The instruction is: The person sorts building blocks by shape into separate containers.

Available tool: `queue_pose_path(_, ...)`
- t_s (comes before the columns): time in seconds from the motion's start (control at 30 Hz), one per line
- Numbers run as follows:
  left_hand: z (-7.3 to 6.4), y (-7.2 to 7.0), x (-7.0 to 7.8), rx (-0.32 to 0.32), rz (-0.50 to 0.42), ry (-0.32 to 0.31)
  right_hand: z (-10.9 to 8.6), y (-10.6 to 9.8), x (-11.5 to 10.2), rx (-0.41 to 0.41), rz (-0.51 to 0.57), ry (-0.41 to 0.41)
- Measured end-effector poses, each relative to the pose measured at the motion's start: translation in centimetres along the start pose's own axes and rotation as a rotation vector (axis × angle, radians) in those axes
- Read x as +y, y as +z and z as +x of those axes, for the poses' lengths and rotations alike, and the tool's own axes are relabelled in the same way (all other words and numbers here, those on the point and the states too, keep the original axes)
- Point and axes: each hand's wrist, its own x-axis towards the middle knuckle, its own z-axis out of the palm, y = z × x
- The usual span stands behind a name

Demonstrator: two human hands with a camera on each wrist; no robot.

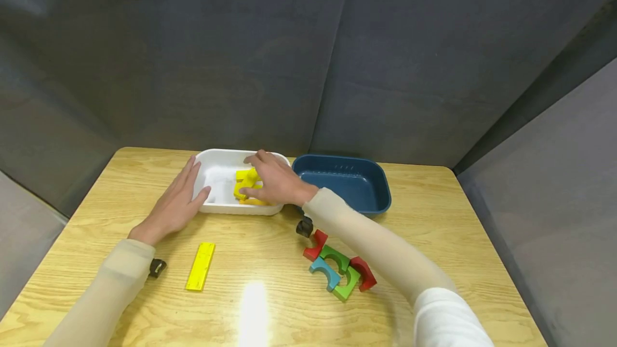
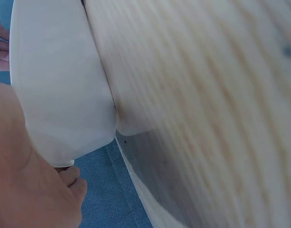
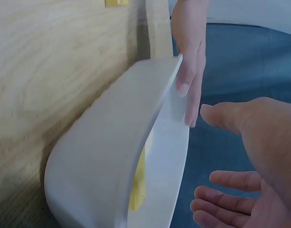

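Note:
A white tray stands at the back of the table with several yellow blocks heaped in its right half. My left hand rests at the tray's left end, fingers straight along the rim. Over the tray's right side is my right hand, thumb and fingers spread apart above the yellow blocks. In the right wrist view this right hand holds nothing, and one yellow block shows inside the tray. The tray wall fills much of the left wrist view.
A dark blue tray sits just right of the white one. Nearer, a yellow strip lies at left. Right of centre are red, green, light blue and other arch blocks under my right forearm. Dark curtains close off the back.

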Motion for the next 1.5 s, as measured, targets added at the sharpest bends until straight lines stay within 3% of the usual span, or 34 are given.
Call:
queue_pose_path(0.27, 0.0, 0.0, -0.1, -0.002, 0.006, -0.003, -1.8, 0.2, -1.6, 0.050, -0.014, -0.121)
queue_pose_path(0.67, 0.1, 0.2, -0.2, -0.009, 0.004, -0.004, -4.8, 0.6, -4.0, 0.070, 0.035, -0.199)
queue_pose_path(0.83, 0.1, 0.2, 0.0, 0.001, 0.000, 0.011, -5.9, 0.7, -5.3, 0.054, 0.087, -0.199)
queue_pose_path(1.03, 0.2, 0.2, 0.1, 0.005, -0.006, 0.015, -6.7, 1.3, -6.7, 0.045, 0.063, -0.226)
queue_pose_path(1.5, 0.0, 0.1, 0.1, 0.002, -0.004, 0.009, -7.7, 4.3, -8.7, -0.057, 0.089, -0.266)
